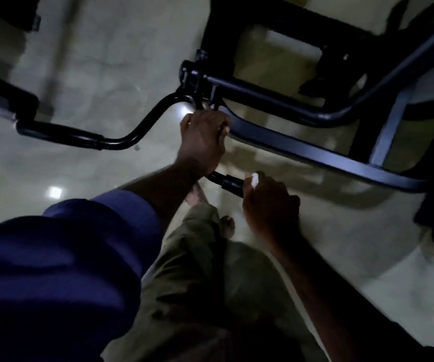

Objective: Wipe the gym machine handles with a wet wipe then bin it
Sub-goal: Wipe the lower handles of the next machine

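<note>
Left hand (202, 139) round handlebar (230, 183); right hand (269, 203), wipe (254, 179)

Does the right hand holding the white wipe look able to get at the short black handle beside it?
Probably yes. The right hand holds the wet wipe right at the end of the near handle, with nothing between them. The left hand grips higher up, clear of that end.

place: gym | evidence: black tubular machine frame (315, 152), glossy tiled floor (106, 61)
</note>
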